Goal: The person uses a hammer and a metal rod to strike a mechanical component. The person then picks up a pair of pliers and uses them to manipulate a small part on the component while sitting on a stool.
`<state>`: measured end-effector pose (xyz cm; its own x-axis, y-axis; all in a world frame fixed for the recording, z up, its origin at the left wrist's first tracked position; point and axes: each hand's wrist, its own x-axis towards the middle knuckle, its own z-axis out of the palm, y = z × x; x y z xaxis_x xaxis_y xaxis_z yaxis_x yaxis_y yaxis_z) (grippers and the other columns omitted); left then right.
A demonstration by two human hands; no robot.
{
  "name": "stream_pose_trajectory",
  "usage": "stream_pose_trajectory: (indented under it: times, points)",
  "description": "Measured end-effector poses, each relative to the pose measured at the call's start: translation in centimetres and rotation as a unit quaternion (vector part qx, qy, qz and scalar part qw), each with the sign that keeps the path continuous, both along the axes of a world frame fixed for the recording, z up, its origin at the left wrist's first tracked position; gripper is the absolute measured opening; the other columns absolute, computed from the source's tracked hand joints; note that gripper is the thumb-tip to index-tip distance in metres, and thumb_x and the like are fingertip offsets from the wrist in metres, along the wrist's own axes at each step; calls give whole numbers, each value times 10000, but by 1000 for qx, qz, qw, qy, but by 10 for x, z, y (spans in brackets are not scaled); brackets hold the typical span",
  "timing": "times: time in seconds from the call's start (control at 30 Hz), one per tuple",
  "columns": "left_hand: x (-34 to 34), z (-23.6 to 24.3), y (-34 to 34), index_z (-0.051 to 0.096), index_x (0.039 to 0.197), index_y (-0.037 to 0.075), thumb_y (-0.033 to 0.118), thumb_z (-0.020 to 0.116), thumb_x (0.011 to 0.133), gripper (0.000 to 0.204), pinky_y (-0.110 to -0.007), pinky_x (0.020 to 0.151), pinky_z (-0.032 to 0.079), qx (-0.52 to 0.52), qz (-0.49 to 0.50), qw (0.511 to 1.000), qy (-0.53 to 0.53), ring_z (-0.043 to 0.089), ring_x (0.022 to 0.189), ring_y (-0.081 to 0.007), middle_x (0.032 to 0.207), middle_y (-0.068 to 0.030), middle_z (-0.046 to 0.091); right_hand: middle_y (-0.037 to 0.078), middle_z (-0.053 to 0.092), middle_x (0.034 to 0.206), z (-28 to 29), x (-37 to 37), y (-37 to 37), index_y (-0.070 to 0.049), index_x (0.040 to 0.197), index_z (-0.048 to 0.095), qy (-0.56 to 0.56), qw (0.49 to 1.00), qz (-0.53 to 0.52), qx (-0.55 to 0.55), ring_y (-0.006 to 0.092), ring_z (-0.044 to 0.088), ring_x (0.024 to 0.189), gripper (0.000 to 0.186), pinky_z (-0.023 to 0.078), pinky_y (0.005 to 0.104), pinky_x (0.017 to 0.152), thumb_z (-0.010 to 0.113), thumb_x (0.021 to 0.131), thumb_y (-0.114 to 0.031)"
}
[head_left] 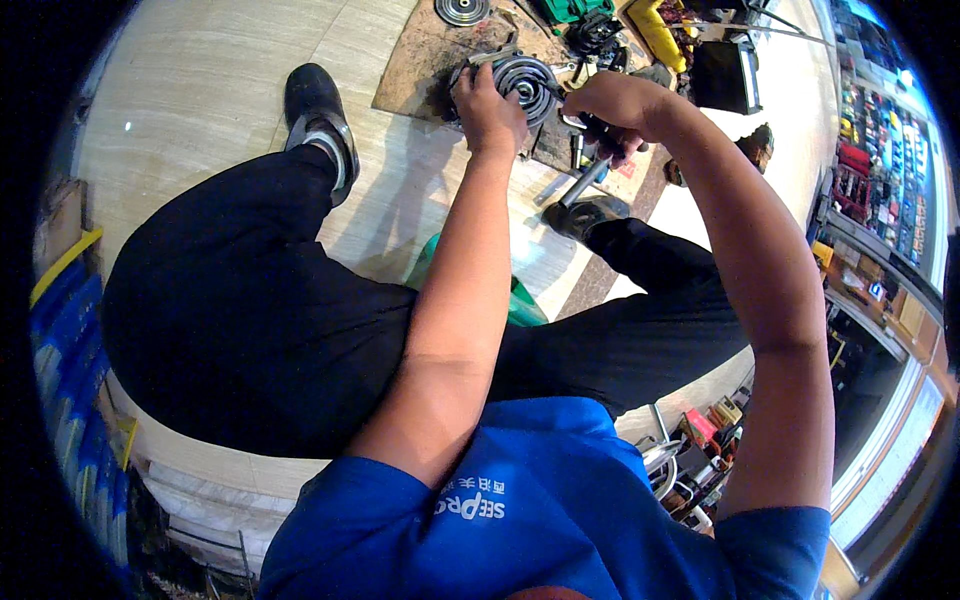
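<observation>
My left hand is closed on the near left side of a dark, round pulley-like metal part with concentric rings. Just right of that part, my right hand is wrapped around a tool with a dark body and a grey cylindrical end, which points down and toward me. The tool's far end is hidden by the fingers, and whether it touches the ringed part I cannot tell. Both sit over a worn brown board on the floor.
A second ringed disc lies farther back. Beyond are a green case, a yellow object and a black box. My shoes flank the work, and a green object shows between my legs. Stocked shelves stand at right.
</observation>
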<state>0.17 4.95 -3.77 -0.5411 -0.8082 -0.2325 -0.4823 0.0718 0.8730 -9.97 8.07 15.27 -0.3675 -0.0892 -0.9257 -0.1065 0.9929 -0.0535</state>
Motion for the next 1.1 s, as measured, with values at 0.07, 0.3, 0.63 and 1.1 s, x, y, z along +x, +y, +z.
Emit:
stream_pose_trajectory:
  times: [0.07, 0.3, 0.63, 1.1]
  points:
    - [-1, 1, 3, 496, 1333, 37, 159, 758, 778, 626, -428, 1101, 351, -14, 12, 1000, -12, 430, 1293, -408, 1357, -268, 471, 115, 622, 715, 3, -1, 5, 37, 911, 591, -1, 1000, -9, -15, 198, 605, 454, 308, 539, 340, 408, 558, 921, -269]
    - [-2, -1, 6, 482, 1317, 11, 141, 763, 764, 633, -438, 1090, 349, -33, 28, 999, 23, 425, 1286, -422, 1381, -284, 428, 123, 620, 651, 0, -1, 17, 55, 831, 598, -22, 998, -24, -55, 196, 594, 432, 327, 515, 330, 380, 560, 929, -255]
    - [15, 13, 36, 591, 1182, 177, 54, 755, 696, 528, -549, 1093, 295, -130, 18, 990, 58, 268, 1370, -498, 1487, -274, 279, 109, 625, 661, -7, -3, 39, 42, 803, 610, -44, 991, -60, -113, 195, 609, 458, 334, 508, 309, 400, 543, 939, -255]
    - [-2, 23, 15, 702, 988, 105, 176, 769, 766, 242, -684, 1073, 247, -181, -65, 980, -47, 263, 1394, -472, 1484, -193, 349, 142, 656, 916, -41, 9, 108, 7, 1068, 585, -114, 946, -243, -181, 251, 677, 688, 333, 586, 415, 598, 564, 947, -303]
